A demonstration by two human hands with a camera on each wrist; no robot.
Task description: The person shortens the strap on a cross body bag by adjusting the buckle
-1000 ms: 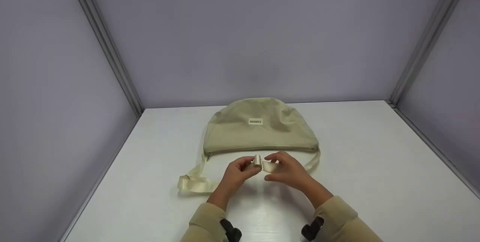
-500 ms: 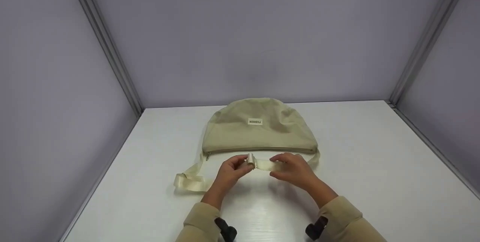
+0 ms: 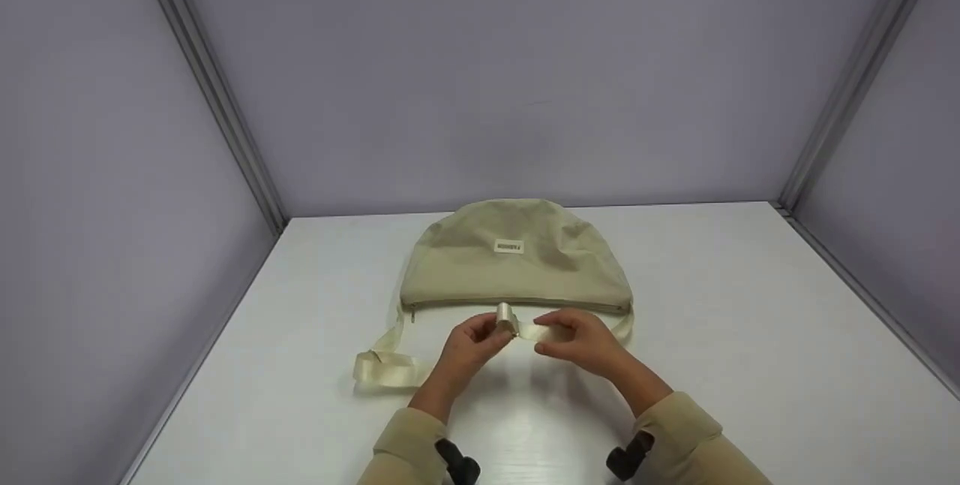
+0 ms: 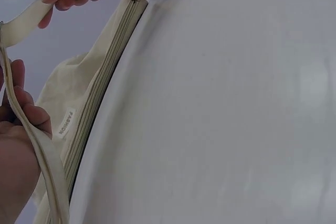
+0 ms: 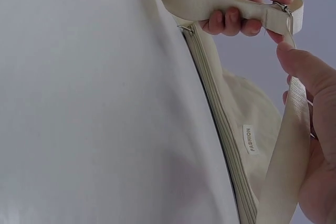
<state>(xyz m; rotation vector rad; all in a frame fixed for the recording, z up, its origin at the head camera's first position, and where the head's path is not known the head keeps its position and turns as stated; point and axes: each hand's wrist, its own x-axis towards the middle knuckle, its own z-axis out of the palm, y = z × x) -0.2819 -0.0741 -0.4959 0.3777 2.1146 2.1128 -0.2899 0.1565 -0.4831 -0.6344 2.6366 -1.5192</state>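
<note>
A beige shoulder bag (image 3: 517, 278) lies on the table with its zipped edge towards me and a small "FASHION" label on its side. My left hand (image 3: 466, 353) grips the bag's strap, with the thumb at its metal slider (image 5: 282, 7). A short loop of strap (image 3: 505, 314) stands up beside that slider. Just to the right, my right hand (image 3: 583, 344) pinches the same strap between thumb and fingers, as the right wrist view shows. Between the hands a short length of strap (image 4: 26, 23) runs through the air.
Folded strap (image 3: 382, 369) lies on the white table (image 3: 750, 320) left of my left hand. Pale walls (image 3: 525, 79) stand behind and at both sides, with metal posts in the corners. Black camera mounts (image 3: 459, 462) sit at both wrists.
Over the second, my left hand has moved slightly left with the slider, and the right hand slightly right. More strap shows between them. The bag has shifted a little left and towards me.
</note>
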